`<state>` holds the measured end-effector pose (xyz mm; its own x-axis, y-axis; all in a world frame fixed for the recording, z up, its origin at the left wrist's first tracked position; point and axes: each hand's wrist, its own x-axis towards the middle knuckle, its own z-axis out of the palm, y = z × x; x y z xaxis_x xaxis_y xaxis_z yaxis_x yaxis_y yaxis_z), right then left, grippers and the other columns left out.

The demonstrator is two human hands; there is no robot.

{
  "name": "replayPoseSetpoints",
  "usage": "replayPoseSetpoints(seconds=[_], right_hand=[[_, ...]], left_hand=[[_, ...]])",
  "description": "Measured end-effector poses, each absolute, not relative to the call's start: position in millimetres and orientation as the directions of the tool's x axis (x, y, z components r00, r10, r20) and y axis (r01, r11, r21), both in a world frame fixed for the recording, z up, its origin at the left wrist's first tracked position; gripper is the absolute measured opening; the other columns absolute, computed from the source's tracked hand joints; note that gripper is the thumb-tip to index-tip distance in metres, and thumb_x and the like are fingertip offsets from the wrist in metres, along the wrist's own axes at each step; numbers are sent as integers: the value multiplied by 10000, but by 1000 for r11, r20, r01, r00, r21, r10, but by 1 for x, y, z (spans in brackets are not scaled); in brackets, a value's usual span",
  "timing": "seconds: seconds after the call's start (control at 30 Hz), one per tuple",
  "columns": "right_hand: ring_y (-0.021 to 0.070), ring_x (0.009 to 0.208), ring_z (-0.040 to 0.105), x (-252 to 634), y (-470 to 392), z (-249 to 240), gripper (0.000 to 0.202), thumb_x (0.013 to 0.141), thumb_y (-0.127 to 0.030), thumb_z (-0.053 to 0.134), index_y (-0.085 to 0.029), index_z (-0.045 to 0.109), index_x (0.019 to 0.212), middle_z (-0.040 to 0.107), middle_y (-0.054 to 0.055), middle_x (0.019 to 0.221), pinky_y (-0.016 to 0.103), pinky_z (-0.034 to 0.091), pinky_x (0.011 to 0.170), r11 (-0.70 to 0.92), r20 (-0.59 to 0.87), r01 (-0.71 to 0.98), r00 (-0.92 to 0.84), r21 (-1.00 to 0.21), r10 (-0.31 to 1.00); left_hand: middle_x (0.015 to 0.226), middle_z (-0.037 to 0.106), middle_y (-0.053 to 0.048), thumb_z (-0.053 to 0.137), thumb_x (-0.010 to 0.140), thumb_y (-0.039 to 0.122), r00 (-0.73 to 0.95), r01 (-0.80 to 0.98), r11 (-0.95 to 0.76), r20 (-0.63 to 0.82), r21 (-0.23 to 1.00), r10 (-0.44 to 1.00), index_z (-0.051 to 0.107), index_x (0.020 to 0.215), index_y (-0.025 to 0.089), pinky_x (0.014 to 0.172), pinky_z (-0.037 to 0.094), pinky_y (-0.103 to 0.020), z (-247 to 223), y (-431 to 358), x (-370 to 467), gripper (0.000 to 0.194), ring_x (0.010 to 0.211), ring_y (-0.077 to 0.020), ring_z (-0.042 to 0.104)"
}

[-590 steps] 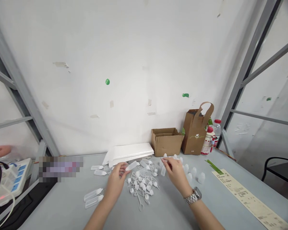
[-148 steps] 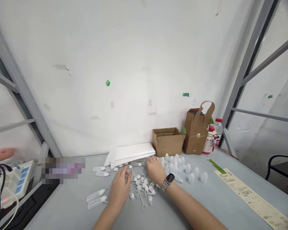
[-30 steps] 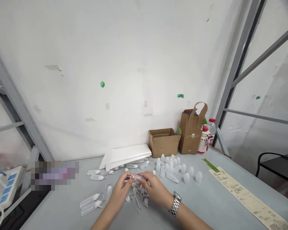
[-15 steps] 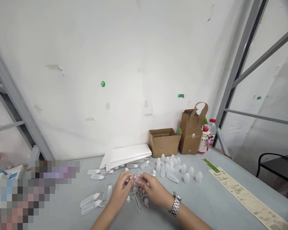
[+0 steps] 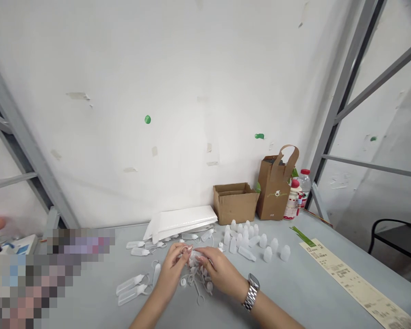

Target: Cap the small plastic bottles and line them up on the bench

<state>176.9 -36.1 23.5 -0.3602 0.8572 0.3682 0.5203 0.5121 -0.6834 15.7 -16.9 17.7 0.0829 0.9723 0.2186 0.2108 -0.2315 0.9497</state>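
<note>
Both hands meet over the grey table. My left hand [image 5: 174,265] pinches a small white cap with a loop strap, largely hidden by the fingers. In my right hand [image 5: 219,268], which wears a watch, is a small translucent squeeze bottle [image 5: 196,257] turned toward the left fingers. Whether cap and bottle touch I cannot tell. Below the hands lies a pile of white looped caps [image 5: 199,283]. Capped bottles [image 5: 132,294] lie left of my left hand, and more capped bottles [image 5: 140,251] lie behind it. Uncapped bottles [image 5: 243,236] stand and lie to the right.
White padded envelopes [image 5: 183,220] lie at the back, beside an open cardboard box [image 5: 234,208] and a brown paper bag [image 5: 274,196]. A red-capped bottle [image 5: 304,183] stands behind the bag. A long printed paper strip [image 5: 356,283] runs along the right side of the table [image 5: 277,292].
My right fingers have shifted slightly around the bottle, and both hands stay together at the same spot. The whole view has moved a little.
</note>
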Motion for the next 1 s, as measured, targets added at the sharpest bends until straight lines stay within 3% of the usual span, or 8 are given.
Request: replayPoseSetpoints(seconds=[0.13, 0.3, 0.43, 0.57, 0.87, 1.0], right_hand=[[190, 846, 558, 177, -36, 20, 147, 860, -223, 445, -172, 557, 940, 620, 67, 902, 309, 431, 755, 498, 376, 539, -328, -679, 867], [205, 862, 535, 176, -38, 17, 157, 826, -214, 511, -165, 528, 974, 595, 83, 925, 334, 417, 775, 566, 481, 577, -313, -589, 819], [192, 901, 551, 175, -38, 21, 228, 888, -249, 414, -198, 510, 1088, 625, 66, 983, 339, 393, 825, 559, 447, 557, -339, -614, 828], [185, 850, 555, 175, -38, 20, 170, 880, -239, 425, -189, 548, 986, 628, 54, 909, 317, 411, 778, 535, 432, 559, -319, -633, 844], [211, 822, 498, 176, -34, 12, 182, 806, -70, 474, -158, 503, 962, 572, 77, 872, 351, 393, 734, 656, 601, 671, -378, -345, 704], [205, 812, 502, 176, -35, 16, 164, 823, -97, 473, -169, 495, 969, 571, 69, 866, 347, 393, 738, 669, 619, 669, -385, -323, 684]], left_hand=[[854, 541, -38, 510, 694, 536, 102, 215, -223, 205, 951, 973, 637, 670, 191, 608, 458, -283, 23, -20, 16, 368, 631, -141, 507], [796, 555, -45, 517, 673, 565, 80, 213, -219, 207, 952, 975, 518, 442, 185, 664, 450, -270, 25, -18, 16, 444, 784, -193, 522], [797, 544, -42, 521, 675, 556, 61, 199, -198, 189, 960, 980, 549, 491, 179, 684, 439, -274, 21, -16, 14, 420, 771, -186, 511], [827, 553, -40, 516, 668, 571, 68, 199, -188, 177, 962, 982, 583, 556, 183, 642, 441, -264, 19, -15, 14, 410, 736, -174, 507], [801, 537, -45, 495, 681, 554, 86, 236, -188, 173, 953, 981, 504, 447, 196, 726, 456, -287, 24, -17, 17, 428, 877, -221, 521], [790, 537, -37, 491, 712, 524, 99, 236, -216, 197, 948, 975, 517, 494, 194, 706, 455, -275, 21, -17, 17, 396, 853, -206, 524]])
